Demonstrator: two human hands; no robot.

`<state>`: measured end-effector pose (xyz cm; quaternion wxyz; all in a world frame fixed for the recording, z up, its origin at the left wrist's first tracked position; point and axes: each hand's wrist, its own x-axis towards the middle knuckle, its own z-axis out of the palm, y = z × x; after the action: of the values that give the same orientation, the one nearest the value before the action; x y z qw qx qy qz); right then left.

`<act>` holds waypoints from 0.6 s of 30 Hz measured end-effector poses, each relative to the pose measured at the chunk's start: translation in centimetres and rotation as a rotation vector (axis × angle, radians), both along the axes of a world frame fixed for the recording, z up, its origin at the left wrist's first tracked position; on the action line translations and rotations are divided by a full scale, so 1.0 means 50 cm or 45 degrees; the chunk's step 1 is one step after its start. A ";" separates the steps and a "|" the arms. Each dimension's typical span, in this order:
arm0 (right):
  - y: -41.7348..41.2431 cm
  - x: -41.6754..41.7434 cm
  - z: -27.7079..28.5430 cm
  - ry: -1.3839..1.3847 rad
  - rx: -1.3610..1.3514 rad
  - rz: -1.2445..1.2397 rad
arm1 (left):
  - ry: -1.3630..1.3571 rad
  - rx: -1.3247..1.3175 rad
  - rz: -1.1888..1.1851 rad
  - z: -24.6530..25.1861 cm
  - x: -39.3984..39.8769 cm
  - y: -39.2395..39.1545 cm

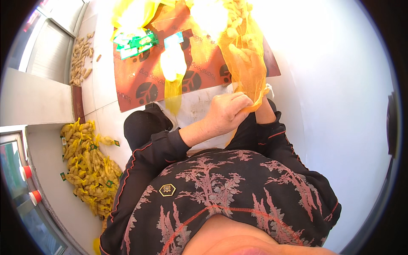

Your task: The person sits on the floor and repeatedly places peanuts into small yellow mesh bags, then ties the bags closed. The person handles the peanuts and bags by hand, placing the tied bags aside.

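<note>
My left hand (228, 108) pinches the gathered rim of an orange-yellow mesh bag (258, 75) near my right wrist. Inside that mesh is my right hand (247, 65), its fingers pointing away from me. The mesh and glare blur them, so I cannot tell whether they hold anything. Beyond the fingertips, tan knobbly pieces (235, 22) show in and around the netting. A flat yellow mesh bag (173, 94) with a blue-green label (173, 39) lies left of my hands, its middle washed out by sunlight. Both hands are over the near right part of a reddish printed board (207, 75).
Green and white labels (135, 44) lie in a heap on the board, by bright yellow netting (140, 14). Loose tan pieces (81, 59) are scattered along the floor at left. Filled yellow net bags (91, 165) are piled beside me. A white wall (338, 95) rises at right.
</note>
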<state>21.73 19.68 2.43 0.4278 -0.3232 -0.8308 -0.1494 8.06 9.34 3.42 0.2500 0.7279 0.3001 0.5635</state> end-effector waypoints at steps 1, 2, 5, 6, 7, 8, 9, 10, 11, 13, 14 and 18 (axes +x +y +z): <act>-0.010 0.007 -0.012 0.089 -0.062 0.017 | -0.008 -0.015 0.017 -0.001 0.004 -0.003; -0.035 0.028 -0.021 0.170 -0.178 0.024 | -0.015 -0.031 0.035 -0.002 0.010 -0.005; -0.125 0.077 -0.032 0.389 -0.576 0.002 | 0.001 -0.120 0.120 -0.009 0.007 -0.025; -0.163 0.089 -0.023 0.431 -0.750 -0.020 | 0.006 -0.143 0.191 -0.012 0.006 -0.037; -0.195 0.098 -0.013 0.464 -0.927 -0.042 | 0.005 -0.168 0.264 -0.015 0.004 -0.050; -0.222 0.103 -0.006 0.452 -1.034 0.011 | -0.007 -0.334 0.303 -0.019 0.000 -0.071; -0.246 0.109 -0.001 0.445 -1.138 0.058 | 0.006 -0.386 0.287 -0.019 -0.005 -0.091; -0.268 0.115 0.006 0.496 -1.330 0.145 | 0.019 -0.438 0.273 -0.018 -0.011 -0.110; -0.284 0.114 0.004 0.582 -1.400 0.281 | 0.031 -0.491 0.259 -0.019 -0.018 -0.126; -0.301 0.110 -0.001 0.688 -1.478 0.454 | 0.050 -0.650 0.005 -0.040 -0.025 -0.153; -0.304 0.100 0.001 0.773 -1.552 0.517 | 0.084 -0.733 -0.105 -0.048 -0.027 -0.164; -0.310 0.038 0.001 1.017 -1.649 0.643 | -0.331 -1.036 -0.229 -0.066 -0.021 -0.192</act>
<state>23.61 4.19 2.47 0.4413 -0.3386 -0.5846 0.5906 6.99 -0.29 0.11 0.6002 0.5164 0.3990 0.4624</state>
